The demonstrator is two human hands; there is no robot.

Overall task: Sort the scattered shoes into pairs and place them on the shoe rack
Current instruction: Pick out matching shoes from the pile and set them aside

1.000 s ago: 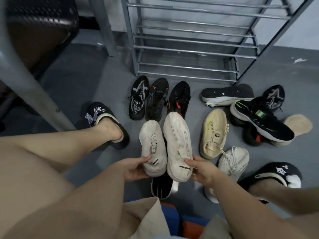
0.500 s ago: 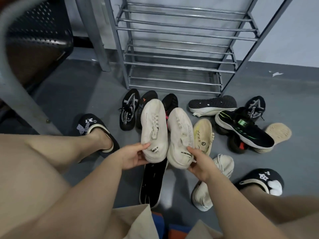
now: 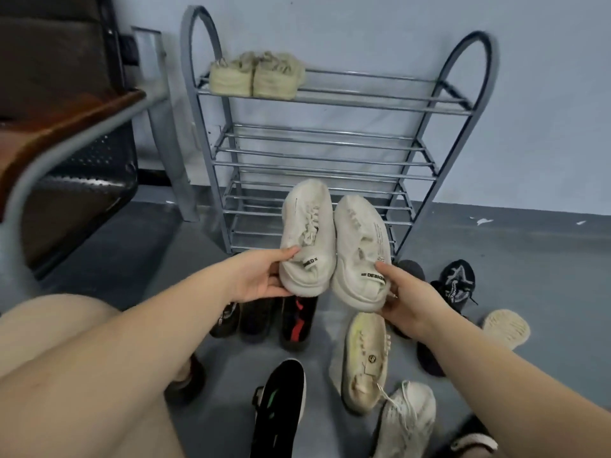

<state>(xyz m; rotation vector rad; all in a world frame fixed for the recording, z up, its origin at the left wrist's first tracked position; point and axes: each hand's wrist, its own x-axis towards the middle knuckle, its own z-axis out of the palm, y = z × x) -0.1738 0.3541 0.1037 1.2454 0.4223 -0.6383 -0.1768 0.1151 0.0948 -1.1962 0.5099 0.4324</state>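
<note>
I hold a pair of off-white sneakers side by side in the air, toes pointing at the rack. My left hand [image 3: 261,276] grips the heel of the left sneaker [image 3: 307,239]; my right hand [image 3: 403,292] grips the heel of the right sneaker [image 3: 360,252]. The grey metal shoe rack [image 3: 330,140] stands against the wall behind them, with a beige pair [image 3: 258,76] on the left of its top shelf. The lower shelves hold nothing that I can see.
Loose shoes lie on the grey floor below my arms: black sneakers [image 3: 297,322], a cream shoe [image 3: 365,355], a white knit sneaker [image 3: 406,421], a black shoe [image 3: 281,401], a black patterned one [image 3: 458,282]. A dark chair [image 3: 66,133] stands at left.
Both hands have lifted the off-white pair up and forward toward the rack. My view has tilted up, so the rack's top shelf with the beige pair now shows.
</note>
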